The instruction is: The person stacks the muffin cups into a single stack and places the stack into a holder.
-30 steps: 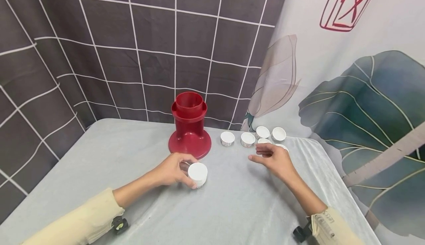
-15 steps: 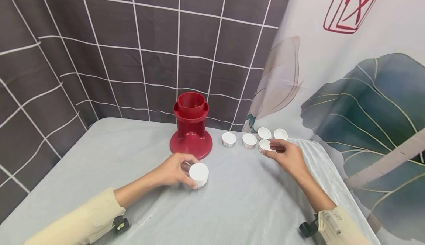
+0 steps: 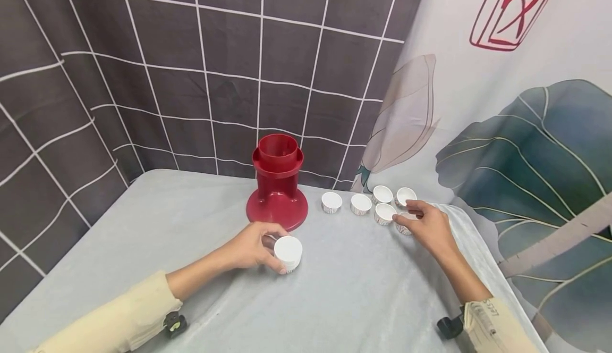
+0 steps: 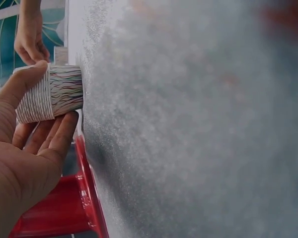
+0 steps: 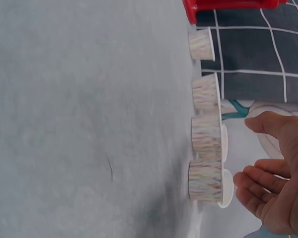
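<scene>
My left hand (image 3: 253, 246) grips a stack of white paper baking cups (image 3: 288, 253) between thumb and fingers, upright on the cloth. In the left wrist view, the stack (image 4: 64, 89) shows many nested rims and wavy coloured lines on its side. Over the loose cups at the right, my right hand (image 3: 430, 229) hovers with thumb and fingers apart and nothing between them. Nearest to it are a front cup (image 3: 403, 228), partly hidden by the fingers, and a back cup (image 3: 405, 195). The right wrist view shows this hand (image 5: 275, 173) above the cup rims.
Behind the stack stands a red plastic holder (image 3: 277, 204) with a round base and tube top. More single cups, such as the leftmost cup (image 3: 331, 202), line the table's back edge. A grey cloth (image 3: 334, 300) covers the table; curtains hang behind.
My right hand has moved rightward over the loose cups, uncovering a front cup and reaching the rightmost ones. My left hand stays on the stack. The head view has shifted slightly.
</scene>
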`<state>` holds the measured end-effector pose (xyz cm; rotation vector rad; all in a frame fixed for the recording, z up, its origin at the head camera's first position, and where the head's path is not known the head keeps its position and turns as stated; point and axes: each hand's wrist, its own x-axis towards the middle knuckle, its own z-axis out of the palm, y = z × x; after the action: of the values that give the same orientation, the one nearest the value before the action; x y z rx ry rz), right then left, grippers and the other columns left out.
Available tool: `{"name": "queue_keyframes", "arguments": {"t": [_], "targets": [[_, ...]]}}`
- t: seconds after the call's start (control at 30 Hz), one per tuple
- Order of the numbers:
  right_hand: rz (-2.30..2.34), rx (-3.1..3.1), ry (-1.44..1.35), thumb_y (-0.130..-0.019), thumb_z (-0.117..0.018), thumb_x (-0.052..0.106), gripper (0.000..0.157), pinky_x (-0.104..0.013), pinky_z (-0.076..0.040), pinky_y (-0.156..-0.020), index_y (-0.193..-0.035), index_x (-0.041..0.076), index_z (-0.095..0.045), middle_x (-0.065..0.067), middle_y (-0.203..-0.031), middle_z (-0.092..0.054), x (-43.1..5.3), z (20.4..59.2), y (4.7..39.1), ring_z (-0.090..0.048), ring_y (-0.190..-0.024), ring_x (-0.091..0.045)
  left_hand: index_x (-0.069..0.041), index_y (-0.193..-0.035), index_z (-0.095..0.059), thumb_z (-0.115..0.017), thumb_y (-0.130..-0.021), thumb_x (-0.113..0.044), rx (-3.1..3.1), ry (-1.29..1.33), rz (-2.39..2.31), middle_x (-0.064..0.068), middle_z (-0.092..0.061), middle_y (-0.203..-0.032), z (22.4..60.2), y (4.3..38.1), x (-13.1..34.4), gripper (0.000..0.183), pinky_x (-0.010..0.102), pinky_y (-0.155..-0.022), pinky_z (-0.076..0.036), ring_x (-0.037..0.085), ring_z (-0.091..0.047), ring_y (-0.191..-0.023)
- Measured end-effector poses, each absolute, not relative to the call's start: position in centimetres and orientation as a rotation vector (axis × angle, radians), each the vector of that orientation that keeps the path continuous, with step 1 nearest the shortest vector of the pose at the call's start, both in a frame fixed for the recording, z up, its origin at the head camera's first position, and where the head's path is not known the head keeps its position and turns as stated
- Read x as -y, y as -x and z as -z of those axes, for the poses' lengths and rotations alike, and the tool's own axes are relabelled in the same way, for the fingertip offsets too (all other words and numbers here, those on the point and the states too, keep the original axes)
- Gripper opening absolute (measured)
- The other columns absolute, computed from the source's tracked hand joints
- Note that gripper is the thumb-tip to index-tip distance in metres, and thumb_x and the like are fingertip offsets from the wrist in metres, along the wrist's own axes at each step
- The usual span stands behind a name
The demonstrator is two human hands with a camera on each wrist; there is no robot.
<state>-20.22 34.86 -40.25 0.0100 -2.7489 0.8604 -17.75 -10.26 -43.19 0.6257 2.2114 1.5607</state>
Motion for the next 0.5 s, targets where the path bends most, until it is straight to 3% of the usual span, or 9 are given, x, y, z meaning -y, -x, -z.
{"name": "queue_keyframes", "arguments": {"t": [0.27, 0.5], "targets": [[-0.794, 2.820, 0.063, -0.097, -0.087, 0.039, 0.074, -0.066, -0.057, -0.108, -0.145, -0.012, -0.065, -0.035, -0.140, -0.073, -36.1, 40.4, 20.5, -0.070, -0.131, -0.057, -0.006, -0.123, -0.080, -0.102, -0.075, -0.006, -2.220, -0.626, -1.555, 0.008, -0.080, -0.116, 43.0, 17.7, 10.2, 0.052, 0.028, -0.090, -0.067, 0.020, -0.082, -0.103], [-0.776, 2.856, 0.087, -0.097, -0.086, 0.042, 0.074, -0.065, -0.058, -0.105, -0.144, -0.012, -0.066, -0.036, -0.139, -0.073, -36.6, 41.1, 20.5, -0.071, -0.130, -0.054, -0.004, -0.122, -0.079, -0.101, -0.075, -0.005, -2.220, -0.634, -1.558, 0.008, -0.080, -0.115, 43.1, 17.7, 10.2, 0.052, 0.026, -0.089, -0.067, 0.020, -0.081, -0.101]]}}
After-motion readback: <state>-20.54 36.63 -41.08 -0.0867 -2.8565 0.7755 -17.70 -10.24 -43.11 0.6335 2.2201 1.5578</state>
